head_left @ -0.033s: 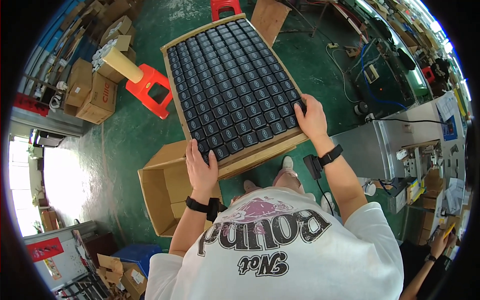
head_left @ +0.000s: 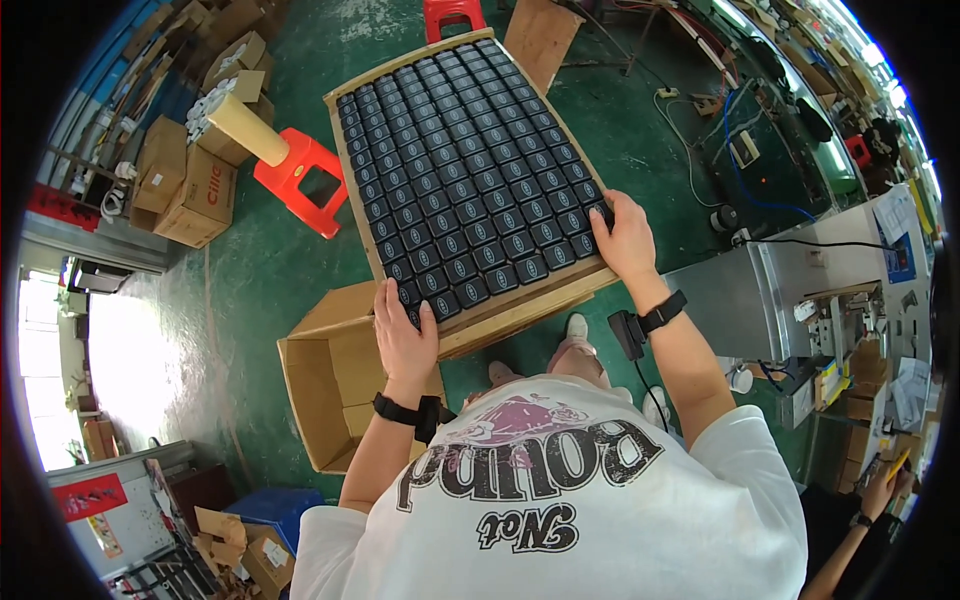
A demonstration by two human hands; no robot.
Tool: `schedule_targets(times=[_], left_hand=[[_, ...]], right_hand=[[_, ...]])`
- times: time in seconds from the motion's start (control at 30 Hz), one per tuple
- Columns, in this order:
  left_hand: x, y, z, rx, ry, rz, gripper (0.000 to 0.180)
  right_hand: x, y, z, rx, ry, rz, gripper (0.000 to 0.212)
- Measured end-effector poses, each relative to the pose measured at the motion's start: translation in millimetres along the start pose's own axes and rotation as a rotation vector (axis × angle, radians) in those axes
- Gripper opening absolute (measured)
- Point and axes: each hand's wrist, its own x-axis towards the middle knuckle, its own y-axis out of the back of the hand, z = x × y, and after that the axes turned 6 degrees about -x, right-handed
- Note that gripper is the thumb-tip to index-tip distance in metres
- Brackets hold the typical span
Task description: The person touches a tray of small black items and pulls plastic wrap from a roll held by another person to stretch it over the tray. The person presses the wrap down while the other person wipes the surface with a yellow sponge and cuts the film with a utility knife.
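Note:
A shallow tan tray [head_left: 520, 306] lies in front of me, tilted in view, filled with close rows of small black rounded-square pieces [head_left: 470, 185] that each carry a pale oval mark. At its near left corner my left hand [head_left: 405, 340] grips the edge, the thumb over the end pieces. My right hand [head_left: 628, 238] holds the right side by the near corner, thumb on top against the outermost pieces. The fingers beneath the rim are hidden. Under the tray's near left part stands an open, brown cardboard box [head_left: 308, 400].
Left of the tray is a red stool [head_left: 305, 180] with a pale yellow roll [head_left: 245, 130]. Another red stool [head_left: 452, 14] stands beyond the far edge. A grey metal cabinet [head_left: 720, 300] is close on my right. Another person's hand [head_left: 880, 490] shows at lower right. Cartons [head_left: 195, 200] stand at left.

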Motion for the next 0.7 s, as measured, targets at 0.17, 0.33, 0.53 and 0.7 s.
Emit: schedule_targets(times=[0.17, 0.33, 0.53, 0.7], left_hand=[[-0.2, 0.3, -0.3, 0.008, 0.023, -0.02, 0.059], [0.0, 2.2, 3.5, 0.018, 0.058, -0.034, 0.059], [-2.0, 0.6, 3.7, 0.005, 0.035, -0.041, 0.06], [-2.9, -0.4, 4.7, -0.006, 0.032, -0.031, 0.06]], right_hand=[[0.0, -2.1, 1.9, -0.041, 0.04, 0.007, 0.038], [-0.3, 0.7, 2.6, -0.054, 0.064, 0.01, 0.038], [-1.1, 1.4, 6.0, -0.068, 0.067, -0.006, 0.037], [-1.1, 2.8, 3.2, -0.069, 0.048, -0.022, 0.036]])
